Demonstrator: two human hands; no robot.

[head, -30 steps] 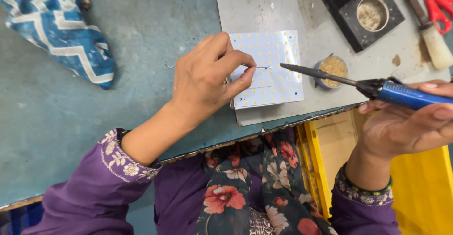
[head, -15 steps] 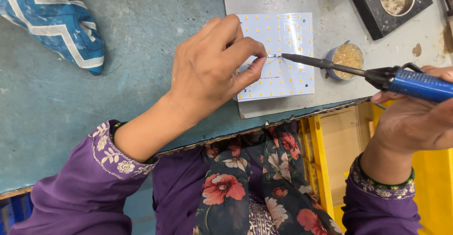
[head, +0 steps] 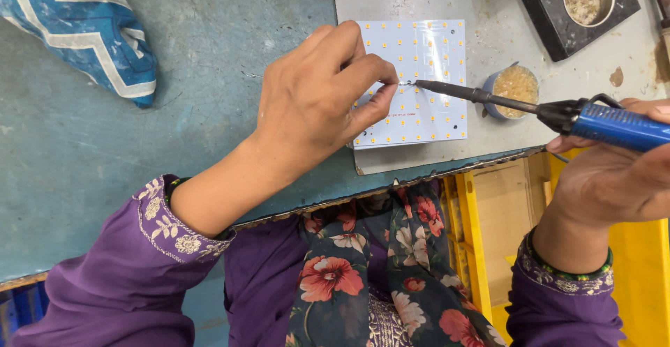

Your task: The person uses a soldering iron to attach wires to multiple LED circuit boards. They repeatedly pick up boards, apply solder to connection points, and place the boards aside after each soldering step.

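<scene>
Pinching thumb and forefinger together at the centre of the frame, our left hand [head: 314, 103] rests on the white rectangular LED panel board [head: 419, 85] dotted with small yellow chips; whatever sits between those fingertips is too fine for us to make out. The board lies flat on a grey metal plate [head: 488, 33] in the upper middle of the frame, its lower edge near the plate's front edge.

At the right side of the frame our right hand [head: 614, 179] is wrapped around the blue-handled soldering iron [head: 558, 113], gripping it by the handle. The iron lies nearly level, its dark metal shaft pointing left across the board, and its tip meets the board just beside the pinched fingertips of the left hand.

Just behind the shaft, to the right of the board, stands a small round tin of amber flux [head: 515, 89], on the plate and close to the board's right edge. In the upper right corner we see a black square block holding a round metal cup [head: 583, 5], well apart from the board.

A blue cloth with white zigzag stripes [head: 84, 33] lies in the upper left of the frame on the worn blue-green tabletop [head: 174, 131]. Below the table edge, at lower right, a yellow plastic crate [head: 642, 277] shows beneath our right wrist. Purple embroidered sleeves cover both forearms.
</scene>
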